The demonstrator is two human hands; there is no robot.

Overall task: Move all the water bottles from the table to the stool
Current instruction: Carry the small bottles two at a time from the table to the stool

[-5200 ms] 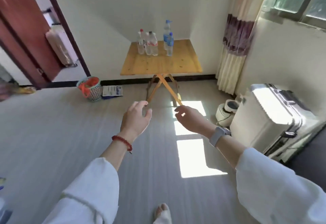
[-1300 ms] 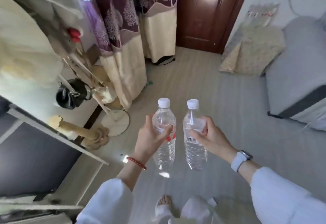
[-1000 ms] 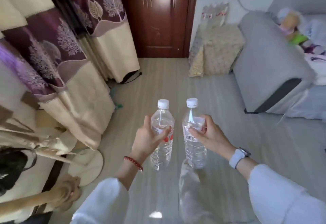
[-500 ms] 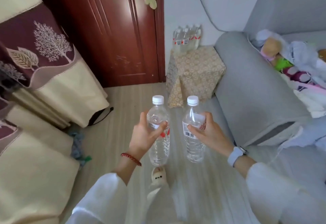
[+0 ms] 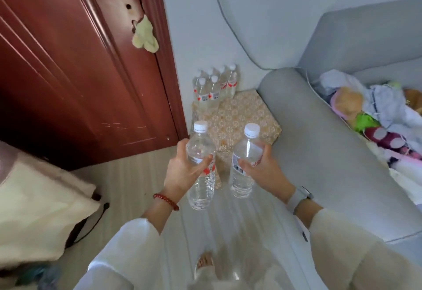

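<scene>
My left hand (image 5: 180, 171) grips a clear water bottle (image 5: 202, 187) with a white cap, held upright. My right hand (image 5: 262, 168) grips a second clear water bottle (image 5: 243, 180), also upright, with a barcode label facing me. Ahead stands the stool (image 5: 246, 116), draped in a gold patterned cloth, set in the corner between door and sofa. Several water bottles (image 5: 214, 88) with red-and-white labels stand in a cluster at the stool's far left corner. Both held bottles hang in the air just short of the stool's near edge. The table is out of view.
A dark red wooden door (image 5: 80, 72) fills the left, with a pale cloth (image 5: 145, 36) hanging on it. A grey sofa (image 5: 319, 141) sits right of the stool, with soft toys and clothes (image 5: 376, 116) on its seat. A cream curtain (image 5: 41, 209) lies at lower left.
I have moved closer to the stool with both bottles. The stool and its cluster of bottles now loom larger and sit just beyond my hands.
</scene>
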